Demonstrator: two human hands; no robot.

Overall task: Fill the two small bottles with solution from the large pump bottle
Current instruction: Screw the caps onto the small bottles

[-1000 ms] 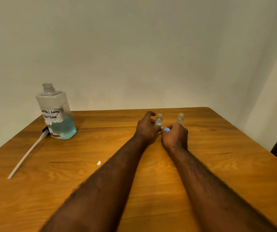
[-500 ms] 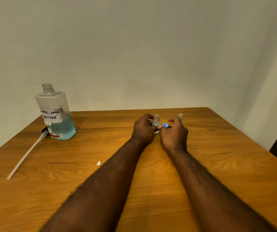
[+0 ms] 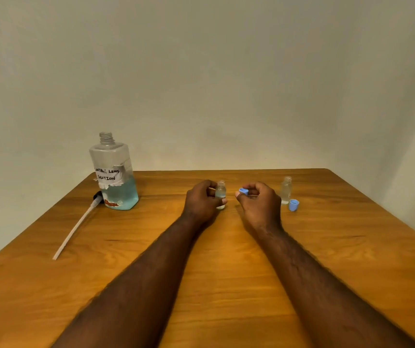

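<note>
Blue plastic shows between the thumb and fingertips of the right hand (image 3: 259, 204): a small cap (image 3: 243, 190), pinched and held clear of the tabletop (image 3: 226, 272), well to the right of the large bottle (image 3: 113, 177) as the head camera sees it. The left hand (image 3: 201, 203), on the side nearer the large bottle, has its fingers curled round a small clear bottle (image 3: 220, 193) that stands upright on the wood with its neck uncovered. Farther still from the large bottle, past the right hand, a second small clear bottle (image 3: 286, 190) stands upright and uncapped, and a second cap (image 3: 293, 205), also blue, lies just beside its base. The large bottle itself stands upright towards the far edge, its threaded neck bare, blue liquid filling its lower part below a white handwritten label (image 3: 108, 175) that reads in part "LENS SOLUTION". Its pump (image 3: 76, 226) lies on the tabletop just beside the bottle's foot, black head by the base and long white tube slanting towards the camera.
</note>
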